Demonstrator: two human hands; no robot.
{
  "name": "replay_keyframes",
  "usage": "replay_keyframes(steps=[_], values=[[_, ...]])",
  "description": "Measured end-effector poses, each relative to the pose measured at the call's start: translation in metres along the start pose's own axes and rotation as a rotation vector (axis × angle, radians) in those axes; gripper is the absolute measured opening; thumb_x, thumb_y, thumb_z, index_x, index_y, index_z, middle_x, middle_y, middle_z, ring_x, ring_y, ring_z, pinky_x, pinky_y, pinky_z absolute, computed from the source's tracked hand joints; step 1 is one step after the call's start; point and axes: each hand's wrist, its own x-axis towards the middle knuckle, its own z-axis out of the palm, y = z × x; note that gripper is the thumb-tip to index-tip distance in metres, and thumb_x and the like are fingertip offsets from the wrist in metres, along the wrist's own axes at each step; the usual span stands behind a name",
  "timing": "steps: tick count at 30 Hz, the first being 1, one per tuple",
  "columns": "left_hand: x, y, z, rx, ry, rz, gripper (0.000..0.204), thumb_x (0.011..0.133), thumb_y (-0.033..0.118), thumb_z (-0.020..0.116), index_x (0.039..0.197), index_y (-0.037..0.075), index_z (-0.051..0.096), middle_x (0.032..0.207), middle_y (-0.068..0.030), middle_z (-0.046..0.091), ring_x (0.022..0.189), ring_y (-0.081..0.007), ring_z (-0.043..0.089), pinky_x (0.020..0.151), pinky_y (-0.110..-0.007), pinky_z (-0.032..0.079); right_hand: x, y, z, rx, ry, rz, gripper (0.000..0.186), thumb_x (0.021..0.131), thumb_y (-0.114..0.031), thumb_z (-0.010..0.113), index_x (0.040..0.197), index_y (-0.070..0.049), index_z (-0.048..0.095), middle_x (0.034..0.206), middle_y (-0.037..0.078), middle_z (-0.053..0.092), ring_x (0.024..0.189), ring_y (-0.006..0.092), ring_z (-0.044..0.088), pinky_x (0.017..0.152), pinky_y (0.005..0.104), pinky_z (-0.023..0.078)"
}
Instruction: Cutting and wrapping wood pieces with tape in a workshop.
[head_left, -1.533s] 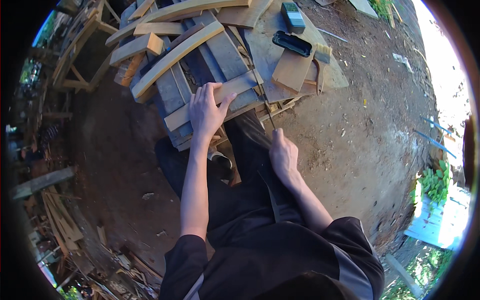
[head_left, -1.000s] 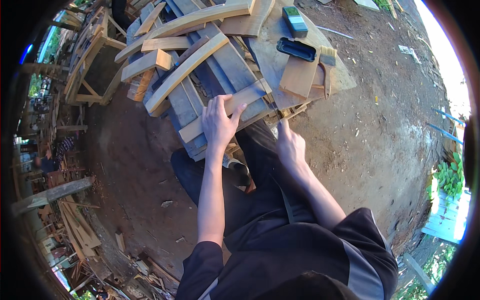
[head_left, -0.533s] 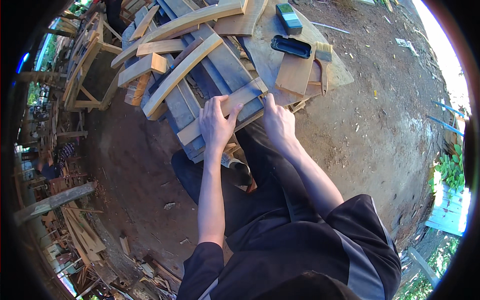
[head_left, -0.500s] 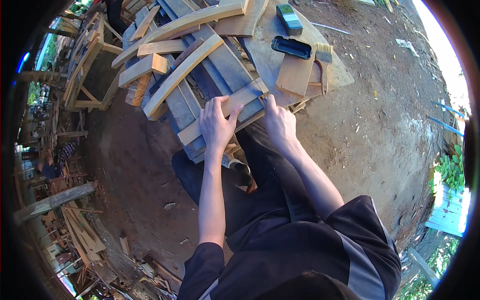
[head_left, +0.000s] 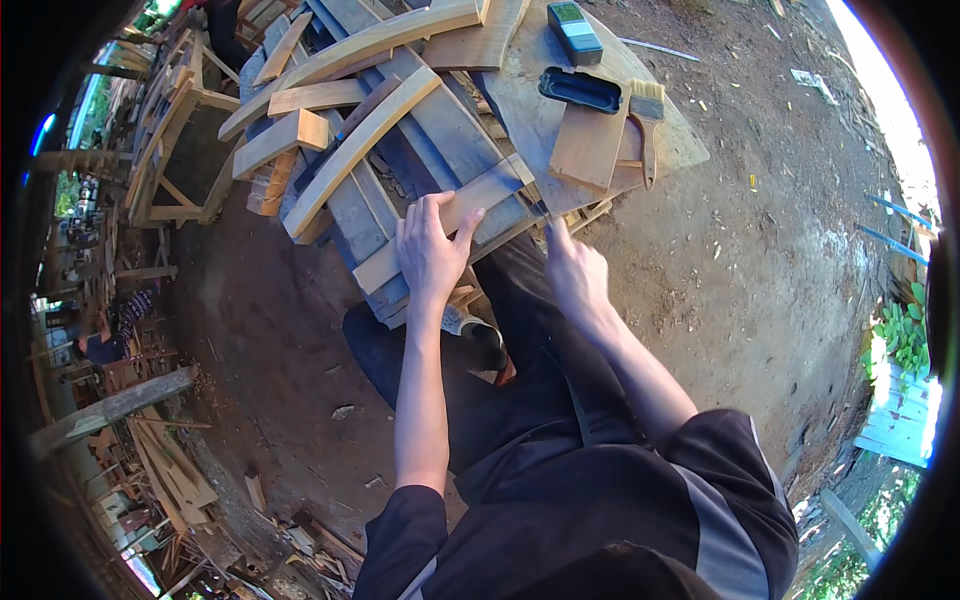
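The biggest thing in view is the heap of wooden planks filling the upper middle of the frame, grey boards underneath with pale curved and straight pieces crossing over them. To its right, in the upper right of the middle, lies a round-edged wooden board on the bare dirt ground. At the upper left stands a wooden frame, and scrap wood litters the lower left.

On the near edge of the heap, just above centre, lies a pale wooden slat, running from lower left up to the right. The left hand rests flat on it, fingers spread and open, palm pressing down on its lower part. Just right of that, at the slat's right end, the right hand is closed around a thin dark tool whose tip meets the slat's end; the tool is too thin to tell its kind.

On the round board sit a flat wooden piece, a black tray above it, a paintbrush at its right with bristles pointing up the frame, and a small green-and-grey block near the top edge.
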Motion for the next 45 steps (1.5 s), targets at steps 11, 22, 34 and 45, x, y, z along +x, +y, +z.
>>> replay_keyframes(steps=[11, 22, 34, 45], values=[[-0.004, -0.004, -0.001, -0.017, 0.006, -0.025, 0.046, 0.087, 0.050, 0.073, 0.107, 0.010, 0.063, 0.098, -0.0071, 0.067, 0.090, -0.0272, 0.063, 0.081, -0.040, 0.046, -0.063, 0.023, 0.007, 0.043, 0.014, 0.006, 0.013, 0.102, -0.018, 0.050, 0.106, -0.006, 0.051, 0.065, 0.020, 0.064, 0.058, 0.0394, 0.066, 0.051, 0.0504, 0.050], [-0.002, -0.003, 0.005, 0.000, 0.056, 0.028, 0.045, 0.088, 0.051, 0.071, 0.105, 0.010, 0.063, 0.094, -0.0056, 0.065, 0.089, -0.0251, 0.063, 0.078, -0.038, 0.045, 0.036, -0.014, 0.018, 0.008, 0.064, -0.031, 0.012, 0.094, -0.010, 0.050, 0.103, -0.002, 0.049, 0.068, 0.020, 0.066, 0.059, 0.0397, 0.067, 0.053, 0.0503, 0.053], [-0.004, -0.004, -0.001, -0.013, 0.034, 0.002, 0.046, 0.087, 0.049, 0.073, 0.106, 0.009, 0.064, 0.095, -0.0074, 0.067, 0.089, -0.0266, 0.063, 0.079, -0.039, 0.045, -0.085, 0.029, -0.010, -0.006, -0.076, 0.061, 0.015, 0.103, -0.018, 0.049, 0.108, -0.004, 0.051, 0.066, 0.021, 0.064, 0.058, 0.0412, 0.064, 0.051, 0.0516, 0.049], [-0.004, -0.005, 0.002, -0.010, 0.050, 0.007, 0.045, 0.086, 0.049, 0.074, 0.107, 0.010, 0.065, 0.096, -0.0068, 0.067, 0.090, -0.0268, 0.062, 0.080, -0.039, 0.045, -0.004, -0.001, -0.001, -0.034, -0.012, 0.010, 0.017, 0.105, -0.022, 0.047, 0.102, -0.006, 0.049, 0.061, 0.017, 0.064, 0.054, 0.0389, 0.065, 0.049, 0.0494, 0.050]])
